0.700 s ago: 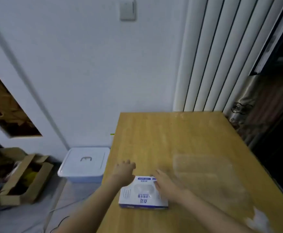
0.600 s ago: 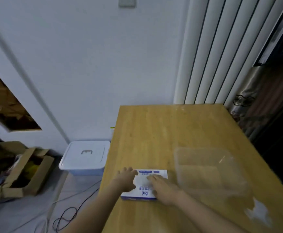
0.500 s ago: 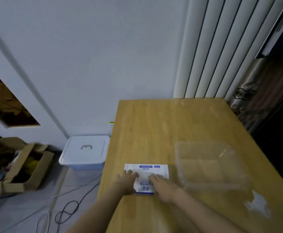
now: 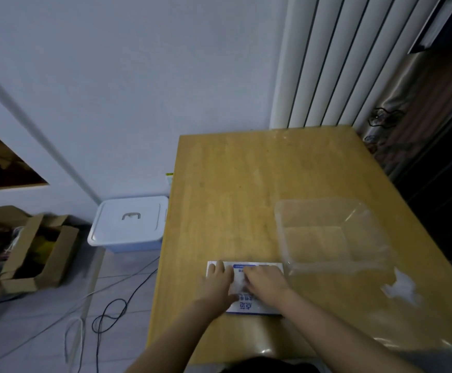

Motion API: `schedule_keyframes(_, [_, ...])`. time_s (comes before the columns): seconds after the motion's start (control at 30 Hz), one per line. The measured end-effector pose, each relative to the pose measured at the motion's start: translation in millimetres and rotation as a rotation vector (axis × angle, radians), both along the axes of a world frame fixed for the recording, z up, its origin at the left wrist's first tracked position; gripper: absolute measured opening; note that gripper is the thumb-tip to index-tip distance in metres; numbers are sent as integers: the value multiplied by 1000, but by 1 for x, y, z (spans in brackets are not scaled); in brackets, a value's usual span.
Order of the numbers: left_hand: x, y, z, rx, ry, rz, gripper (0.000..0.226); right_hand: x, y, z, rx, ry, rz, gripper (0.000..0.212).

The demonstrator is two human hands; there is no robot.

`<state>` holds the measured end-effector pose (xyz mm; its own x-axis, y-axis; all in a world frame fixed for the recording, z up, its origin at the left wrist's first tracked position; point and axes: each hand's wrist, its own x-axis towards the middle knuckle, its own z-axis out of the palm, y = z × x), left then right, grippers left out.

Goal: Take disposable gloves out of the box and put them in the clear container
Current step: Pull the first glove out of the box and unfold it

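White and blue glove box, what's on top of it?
The white and blue cardboard glove box has both hands on it: left hand on its left side, right hand over the middle. They mostly cover the opening, so any glove there cannot be made out.

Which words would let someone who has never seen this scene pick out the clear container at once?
Start at the light wooden table. On its right half, just right of the flat white-and-blue cardboard glove box, sits the clear rectangular plastic container. It is the only see-through, open-topped thing on the table, and the wood shows through its walls and floor.
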<state>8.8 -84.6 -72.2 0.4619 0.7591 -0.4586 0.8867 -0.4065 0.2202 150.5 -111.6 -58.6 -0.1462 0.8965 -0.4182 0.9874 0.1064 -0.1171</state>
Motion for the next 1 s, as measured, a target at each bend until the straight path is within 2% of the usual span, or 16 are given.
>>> schedule_keyframes(0.1, [-2, -3, -4, -9, -49, 25, 63, -3, -6, -1, 52, 63, 28, 24])
schedule_keyframes(0.17, [-3, -6, -6, -1, -24, -15, 68, -3, -8, 1, 80, 104, 19, 23])
schedule_keyframes(0.47, [-5, -10, -11, -3, -62, 38, 72, 3, -14, 8, 118, 250, -62, 11])
schedule_keyframes(0.57, [-5, -10, -12, -1, -62, 58, 71, -5, -16, 3, 86, 227, 2, 33])
schedule_keyframes(0.63, [-4, -10, -13, -5, -64, 66, 72, -13, -16, 1, 68, 197, -2, 38])
schedule_keyframes(0.77, [-5, -10, -14, -3, -63, 61, 73, -14, -11, 7, 99, 201, -66, 21])
schedule_keyframes(0.93, [-6, -10, -15, 5, -80, 41, 75, 1, -5, 17, 138, 248, -102, 21])
schedule_keyframes(1.0, [-5, -13, -16, 7, -82, 29, 76, 6, -5, 14, 161, 263, -184, 19])
